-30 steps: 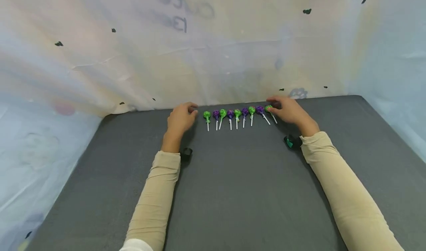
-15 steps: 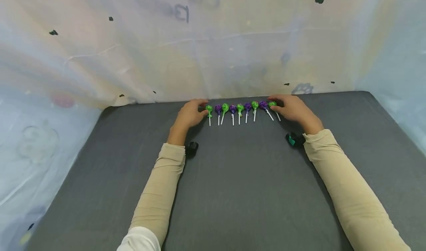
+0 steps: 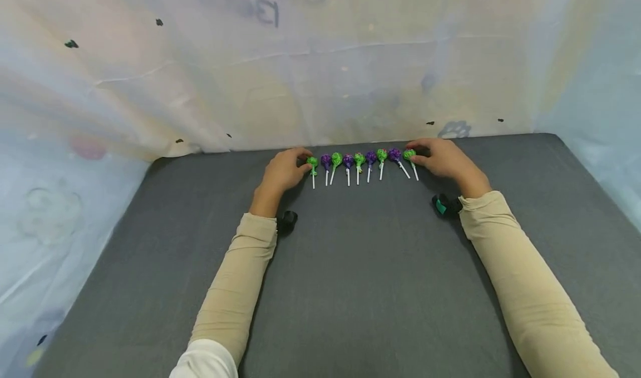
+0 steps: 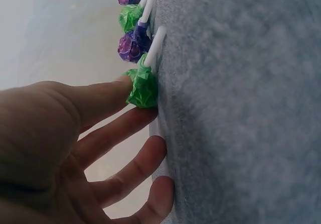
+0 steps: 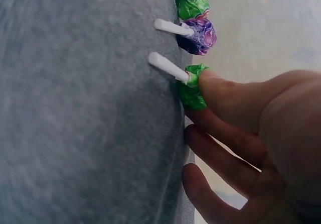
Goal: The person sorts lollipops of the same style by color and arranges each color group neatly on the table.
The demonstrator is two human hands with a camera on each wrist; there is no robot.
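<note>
Pale crinkled sheeting (image 3: 320, 77) drapes the back and both sides, right down to a dark grey felt-covered tabletop (image 3: 370, 289) whose near half lies broad around the beige sleeves. Along the far edge runs a row of green and purple foil-wrapped lollipops (image 3: 359, 164), sticks toward us. The left hand (image 3: 284, 172) pinches the green lollipop at the row's left end (image 3: 312, 163), while the right hand (image 3: 445, 159) pinches the green lollipop at the right end (image 3: 410, 156).
</note>
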